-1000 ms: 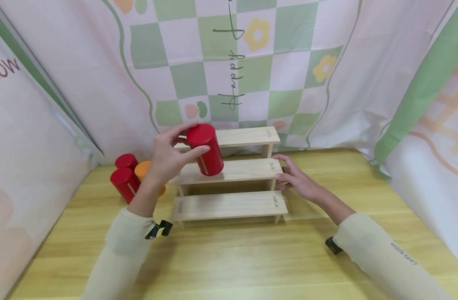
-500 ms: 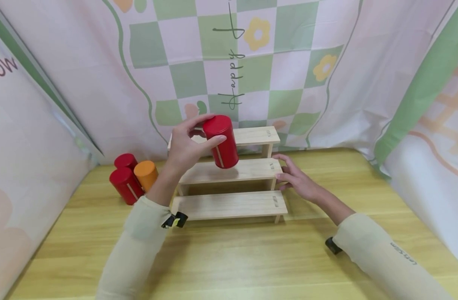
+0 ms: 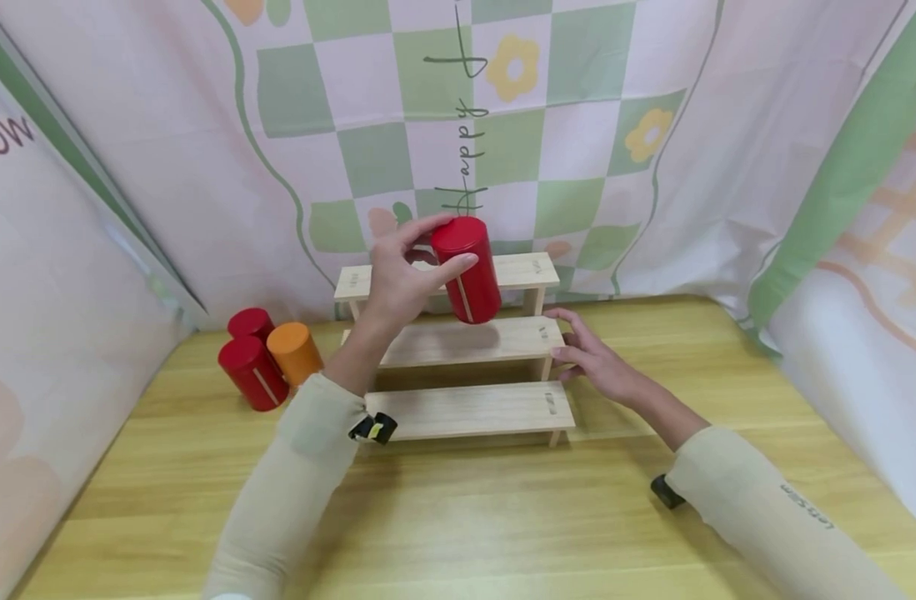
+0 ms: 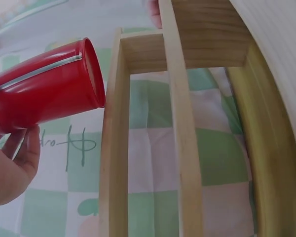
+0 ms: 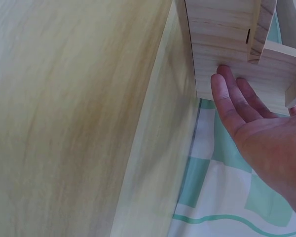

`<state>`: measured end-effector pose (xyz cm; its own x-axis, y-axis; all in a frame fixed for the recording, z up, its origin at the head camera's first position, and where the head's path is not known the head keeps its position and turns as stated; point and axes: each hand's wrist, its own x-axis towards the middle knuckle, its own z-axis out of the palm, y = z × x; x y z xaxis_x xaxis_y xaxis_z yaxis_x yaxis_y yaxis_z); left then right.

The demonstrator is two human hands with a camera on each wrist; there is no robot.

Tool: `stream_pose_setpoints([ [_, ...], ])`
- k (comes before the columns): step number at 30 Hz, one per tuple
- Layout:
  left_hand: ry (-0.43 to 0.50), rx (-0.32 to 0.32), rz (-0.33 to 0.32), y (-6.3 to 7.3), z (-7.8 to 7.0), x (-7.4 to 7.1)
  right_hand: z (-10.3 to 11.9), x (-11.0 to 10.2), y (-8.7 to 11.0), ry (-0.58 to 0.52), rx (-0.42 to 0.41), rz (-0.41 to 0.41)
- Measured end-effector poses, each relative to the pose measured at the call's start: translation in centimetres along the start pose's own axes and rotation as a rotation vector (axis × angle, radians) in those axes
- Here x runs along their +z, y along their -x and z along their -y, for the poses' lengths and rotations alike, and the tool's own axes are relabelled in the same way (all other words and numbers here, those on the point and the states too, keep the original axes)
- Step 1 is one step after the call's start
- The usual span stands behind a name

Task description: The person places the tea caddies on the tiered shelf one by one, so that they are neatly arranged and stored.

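My left hand [image 3: 401, 279] grips a red canister [image 3: 473, 283] by its upper part, thumb on the near side. It is raised and slightly tilted over the middle tier, where its shadow falls; in the left wrist view the red canister [image 4: 52, 84] overlaps a tier's edge. The three-tier wooden display stand [image 3: 465, 412] stands in the middle of the table. At its right end my right hand [image 3: 596, 358] holds the end of the middle tier, with digits on both sides. In the right wrist view, several fingers [image 5: 229, 106] rest against the side panel.
Left of the stand, an orange canister [image 3: 294, 350], a front red canister [image 3: 252, 372] and a rear red canister [image 3: 251, 322] stand close together on the wooden table [image 3: 458, 517]. A printed cloth [image 3: 442, 108] hangs right behind the stand.
My left hand has carried the red canister to the right and a little up, from over the middle tier's left part toward its centre. The right hand has stayed put.
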<state>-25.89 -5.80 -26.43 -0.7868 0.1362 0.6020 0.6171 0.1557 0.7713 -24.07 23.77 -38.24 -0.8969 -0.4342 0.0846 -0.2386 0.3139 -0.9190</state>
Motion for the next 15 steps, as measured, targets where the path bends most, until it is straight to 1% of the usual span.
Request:
stream_pose_setpoints([
  [4, 0.011, -0.022, 0.034, 0.2, 0.3, 0.7, 0.1, 0.0, 0.0, 0.004, -0.002, -0.003],
  [9, -0.010, -0.034, 0.073, 0.5, 0.7, 1.6, 0.1, 0.0, 0.0, 0.010, -0.006, -0.007],
  [15, -0.027, -0.067, 0.118, 0.8, 1.1, 2.7, 0.1, 0.0, 0.1, 0.007, 0.001, -0.013],
])
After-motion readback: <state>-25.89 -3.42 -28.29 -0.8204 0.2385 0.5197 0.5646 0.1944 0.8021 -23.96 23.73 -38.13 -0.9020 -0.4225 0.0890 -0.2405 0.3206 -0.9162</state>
